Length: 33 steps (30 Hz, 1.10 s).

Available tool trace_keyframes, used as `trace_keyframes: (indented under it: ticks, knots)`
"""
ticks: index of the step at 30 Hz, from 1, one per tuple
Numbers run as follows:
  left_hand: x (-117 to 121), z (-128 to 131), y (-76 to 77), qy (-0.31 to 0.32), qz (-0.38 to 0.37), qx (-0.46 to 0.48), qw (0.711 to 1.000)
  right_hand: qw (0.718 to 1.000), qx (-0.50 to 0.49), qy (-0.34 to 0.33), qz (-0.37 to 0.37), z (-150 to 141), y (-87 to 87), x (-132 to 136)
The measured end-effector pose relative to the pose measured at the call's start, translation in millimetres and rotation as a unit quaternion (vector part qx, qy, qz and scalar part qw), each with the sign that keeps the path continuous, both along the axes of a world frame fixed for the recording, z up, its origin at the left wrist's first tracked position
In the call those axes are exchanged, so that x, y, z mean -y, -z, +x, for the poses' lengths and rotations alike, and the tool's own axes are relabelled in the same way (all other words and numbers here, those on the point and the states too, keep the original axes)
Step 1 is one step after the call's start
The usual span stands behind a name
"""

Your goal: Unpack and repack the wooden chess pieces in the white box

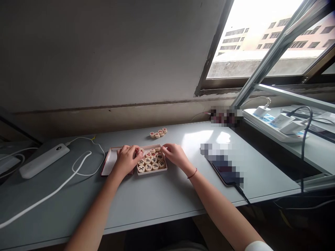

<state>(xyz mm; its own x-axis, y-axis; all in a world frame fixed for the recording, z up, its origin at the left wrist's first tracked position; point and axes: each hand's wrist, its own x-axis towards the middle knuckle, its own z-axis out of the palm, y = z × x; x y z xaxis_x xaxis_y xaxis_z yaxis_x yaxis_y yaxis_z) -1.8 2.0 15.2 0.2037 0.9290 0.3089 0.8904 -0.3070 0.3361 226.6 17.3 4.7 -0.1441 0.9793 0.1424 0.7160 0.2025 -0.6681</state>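
My forearms cross the near edge of a pale grey desk [146,205]. My left hand [126,161], fingers curled, overlaps a shallow white box [151,174] packed with round wooden Chinese chess pieces [151,161] and partly hides a red-edged white lid [109,161]. My right hand [176,156], apart, touches the box's far corner; neither grip is clear. Beyond lie more chess pieces [158,132]; rightward, a partly pixelated black phone [225,170].
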Motion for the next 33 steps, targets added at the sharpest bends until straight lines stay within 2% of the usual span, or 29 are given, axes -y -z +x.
trace_keyframes:
  ticks: [3,5,7,10,13,16,19,21,24,26,30,33]
  knots:
    - [-1.8,6.4,-13.5,-0.008,0.021,0.077,0.997,0.992,-0.077,-0.028,0.095,-1.6,-1.0,2.8]
    - [-2.9,16.5,-23.7,0.007,-0.034,0.156,0.987,0.975,-0.108,-0.087,0.172,-7.4,-2.5,5.7]
    - [-4.1,29.2,-30.6,0.024,-0.125,0.239,0.963,0.958,-0.123,-0.128,0.224,-14.5,-3.4,8.4]
    - [-5.9,45.2,-30.8,0.052,-0.179,0.320,0.929,0.951,-0.132,-0.113,0.256,-21.1,-1.1,9.8]
    - [-6.4,49.1,-23.0,0.043,-0.179,0.346,0.920,0.961,-0.129,-0.080,0.232,-18.4,5.0,6.3]
    - [-8.6,39.2,-14.6,0.000,-0.112,0.310,0.944,0.973,-0.132,-0.043,0.184,-9.3,11.6,-1.9]
    - [-16.5,23.2,-7.6,-0.020,-0.031,0.198,0.980,0.981,-0.126,0.014,0.144,-1.4,17.7,-10.5]
    - [-23.9,14.6,-3.5,-0.014,-0.033,0.112,0.993,0.987,-0.108,0.045,0.107,-0.6,21.7,-13.5]
    - [-32.1,8.7,2.0,-0.008,-0.088,0.025,0.996,0.991,-0.108,0.060,0.055,-6.2,26.5,-11.5]
    - [-33.1,8.0,6.1,-0.004,-0.096,0.004,0.995,0.988,-0.135,0.061,0.034,-11.2,27.9,-7.3]
    - [-26.4,7.5,15.6,-0.012,-0.042,0.018,0.999,0.980,-0.194,0.045,0.007,-13.6,26.0,2.3]
    - [-21.2,7.7,18.7,-0.016,-0.031,0.028,0.999,0.972,-0.232,0.029,-0.017,-10.7,23.6,7.2]
